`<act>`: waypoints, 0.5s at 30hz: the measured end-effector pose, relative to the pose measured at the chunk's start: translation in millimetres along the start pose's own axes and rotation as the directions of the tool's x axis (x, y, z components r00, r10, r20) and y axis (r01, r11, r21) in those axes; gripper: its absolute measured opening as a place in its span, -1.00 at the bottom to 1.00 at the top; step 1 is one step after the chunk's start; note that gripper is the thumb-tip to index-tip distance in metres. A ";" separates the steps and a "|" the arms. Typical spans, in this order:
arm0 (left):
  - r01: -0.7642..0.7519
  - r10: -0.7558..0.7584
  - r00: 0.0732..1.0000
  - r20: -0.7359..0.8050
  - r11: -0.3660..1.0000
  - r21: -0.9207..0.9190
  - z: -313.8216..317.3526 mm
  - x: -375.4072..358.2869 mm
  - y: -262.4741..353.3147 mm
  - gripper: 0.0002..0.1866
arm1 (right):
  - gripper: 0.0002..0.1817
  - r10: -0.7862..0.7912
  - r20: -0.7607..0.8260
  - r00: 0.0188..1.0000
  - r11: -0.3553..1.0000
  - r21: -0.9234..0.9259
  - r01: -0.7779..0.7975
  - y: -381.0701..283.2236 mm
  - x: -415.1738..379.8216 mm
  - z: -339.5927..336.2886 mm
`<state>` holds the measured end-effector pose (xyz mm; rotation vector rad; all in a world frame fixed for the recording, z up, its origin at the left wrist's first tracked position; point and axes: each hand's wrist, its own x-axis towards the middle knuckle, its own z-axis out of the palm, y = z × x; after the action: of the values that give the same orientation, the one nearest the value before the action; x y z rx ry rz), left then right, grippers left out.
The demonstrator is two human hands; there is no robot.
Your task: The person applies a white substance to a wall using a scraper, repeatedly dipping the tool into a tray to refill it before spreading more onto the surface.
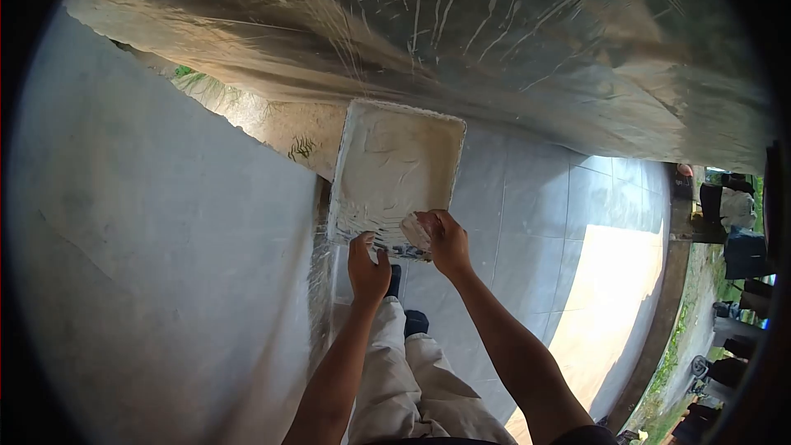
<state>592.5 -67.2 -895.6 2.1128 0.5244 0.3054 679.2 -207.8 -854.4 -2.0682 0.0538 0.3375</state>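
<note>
gripping the tray (394, 166) by its near edge, the left hand (367, 266) has its fingers curled over the rim. the tray's long axis runs straight away from the fingertips. the right hand (445, 241), beside it, clasps a pale tool (414, 231) at that same edge.

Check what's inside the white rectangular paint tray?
The white rectangular paint tray holds a smeared layer of white paint. Both hands, left and right, cover its near edge; the tray's bottom is hidden.
</note>
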 end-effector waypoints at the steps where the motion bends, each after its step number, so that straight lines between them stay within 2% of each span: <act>1: 0.050 -0.050 0.999 0.015 0.999 -0.005 4.6 -7.9 -12.4 -0.62 | -0.77 0.004 0.018 1.000 0.999 -0.034 -0.003 2.5 -2.0 2.8; 2: 0.065 -0.065 0.998 0.023 0.998 -0.001 8.9 -16.9 -25.9 -0.62 | -0.77 0.018 0.027 0.999 0.999 -0.038 -0.017 8.8 -2.7 6.9; 4: 0.322 -0.315 0.943 0.108 0.945 -0.053 17.8 -34.1 -55.7 -0.65 | -0.75 -0.024 0.054 0.998 0.999 -0.044 0.027 21.7 -0.9 14.6; 5: 0.333 -0.326 0.939 0.112 0.942 -0.047 22.1 -40.3 -70.7 -0.65 | -0.75 -0.014 0.061 0.998 0.999 -0.046 0.017 26.6 0.9 17.7; 6: 0.540 -0.524 0.836 0.161 0.839 -0.072 24.1 -42.3 -77.1 -0.65 | -0.75 -0.037 0.068 0.997 0.997 -0.063 0.041 31.6 4.1 19.4; 7: 0.715 -0.688 0.693 0.214 0.693 -0.090 25.7 -44.5 -83.3 -0.64 | -0.74 -0.065 0.071 0.995 0.994 -0.082 0.071 34.9 7.3 21.5; 8: 0.720 -0.693 0.689 0.213 0.688 -0.088 26.9 -48.4 -88.4 -0.64 | -0.74 -0.061 0.077 0.995 0.994 -0.082 0.068 37.5 10.0 23.2; 9: 0.845 -0.784 0.531 0.321 0.458 -0.277 20.3 -43.4 -74.2 -0.55 | -0.74 -0.125 0.064 0.990 0.989 -0.067 0.129 38.7 12.3 24.9; 10: 0.890 -0.809 0.373 0.454 0.174 -0.421 18.0 -39.2 -67.8 -0.45 | -0.74 -0.192 0.049 0.980 0.979 -0.053 0.195 39.8 17.4 26.4; 11: 0.849 -0.738 0.414 0.532 0.102 -0.519 19.8 -44.0 -79.4 -0.32 | -0.74 -0.190 0.052 0.980 0.980 -0.051 0.192 40.9 22.8 28.2; 12: 0.852 -0.742 0.408 0.532 0.099 -0.515 19.3 -41.8 -79.0 -0.32 | -0.70 -0.247 0.061 0.967 0.966 -0.060 0.250 41.4 27.3 29.5; 13: 0.818 -0.691 0.428 0.582 0.023 -0.575 22.1 -34.8 -78.7 -0.27 | -0.67 -0.304 0.073 0.950 0.949 -0.064 0.309 42.3 35.0 30.7; 14: 0.780 -0.634 0.452 0.627 -0.060 -0.623 23.2 -29.8 -79.0 -0.20 | -0.67 -0.298 0.076 0.951 0.951 -0.062 0.303 42.4 39.1 32.9; 15: 0.782 -0.639 0.446 0.627 -0.062 -0.620 23.9 -25.3 -75.3 -0.20 | -0.64 -0.330 0.092 0.939 0.941 -0.050 0.335 40.0 43.0 34.3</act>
<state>561.0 -59.2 -972.0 0.5315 1.0546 -0.2229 706.0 -194.0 -915.4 -2.0797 -0.3589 0.2157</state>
